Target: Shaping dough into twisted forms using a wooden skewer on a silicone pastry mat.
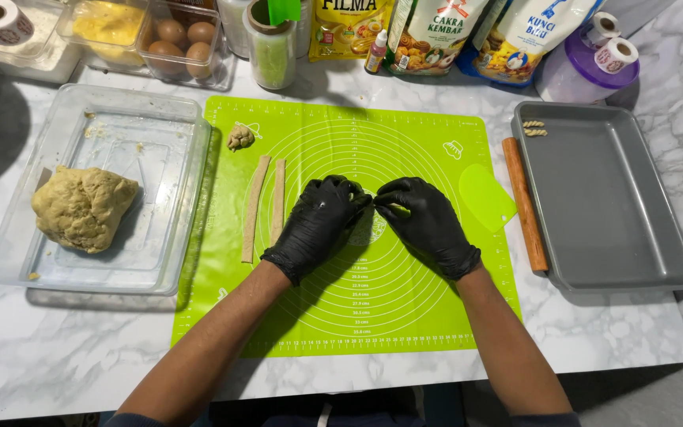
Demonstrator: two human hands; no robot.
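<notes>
Work looks like it's just started. Only two small twisted dough bits (pixel 533 128) sit in the gray metal tray (pixel 602 261), up in its far left corner; the rest of the tray is bare. Lots left to do, I think: two long dough strips (pixel 265 207) lie on the green mat (pixel 341 316), left of the hands, not yet shaped. A small dough blob (pixel 240 137) sits near the mat's far left corner. A big dough lump (pixel 83 207) waits in the clear plastic box (pixel 175 237), just left of the mat.

Both hands meet near the mat's middle. The left hand (pixel 315 225) & right hand (pixel 424 221) wear shiny black gloves. Fingers are curled in, tips pinched close together, touching or almost. Something tiny is between the tips, prob. a bit of dough, but it's mostly hidden, so I can't tell for sure what they grip.

The mat is soft-looking, flat, bright green w/ white rings & ruler marks. A green scraper (pixel 485 196), thin & rounded, lies on the mat's right side. A brown wooden roller (pixel 525 204), long & round, lies just off the mat's right edge, touching the tray. The dough is tan, rough & crumbly-looking. The table (pixel 57 356) under the mat is white marble w/ gray veins. Behind the mat: brown eggs (pixel 179 41) in a clear tub, a purple jar, bags.
</notes>
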